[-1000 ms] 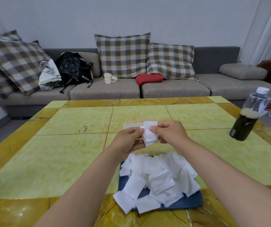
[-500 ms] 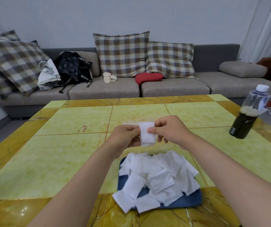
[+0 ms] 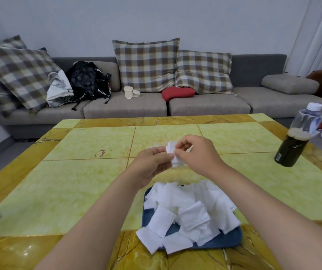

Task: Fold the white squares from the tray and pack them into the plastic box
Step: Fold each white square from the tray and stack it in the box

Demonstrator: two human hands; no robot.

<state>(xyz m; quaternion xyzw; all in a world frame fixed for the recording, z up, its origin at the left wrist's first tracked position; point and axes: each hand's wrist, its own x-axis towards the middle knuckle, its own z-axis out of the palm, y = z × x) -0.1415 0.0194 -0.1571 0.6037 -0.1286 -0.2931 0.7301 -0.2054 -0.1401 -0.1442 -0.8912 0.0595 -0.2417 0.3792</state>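
Step in hand: folding one piece, mid-fold. The left hand (image 3: 152, 164) and right hand (image 3: 197, 154) meet above the counter (image 3: 78, 182), just past the far edge of the tray (image 3: 232, 240). Both pinch the same white square (image 3: 172, 152), the left from its left side and the right from its right, with fingers (image 3: 183, 143) curled in and grasping it. The piece is in the air, touching neither counter nor tray. It looks bunched or part-folded. The hands cover some of it, so I cannot tell the exact fold.

The pile of squares (image 3: 187, 207) fills the tray, loose and overlapping, and a few hang over its near-left rim onto the counter. Nothing in the pile looks folded, so the task is likely early. The bottle (image 3: 292, 145) stands well right of the tray and beyond it, out of the work zone.

The plastic box is not plainly in view, so I cannot say where it is.

To do the fold well:
- Line up the edges before creasing.
- Keep one hand pinching the matched corners while the other runs along the fold.
- The material looks thin and floppy, so a loose pinch likely lets the layers slip and skew.
- Hold the fold flat until it goes into the box.
- Keep the forearms raised off the pile, or the overhanging pieces may get dragged off the tray.
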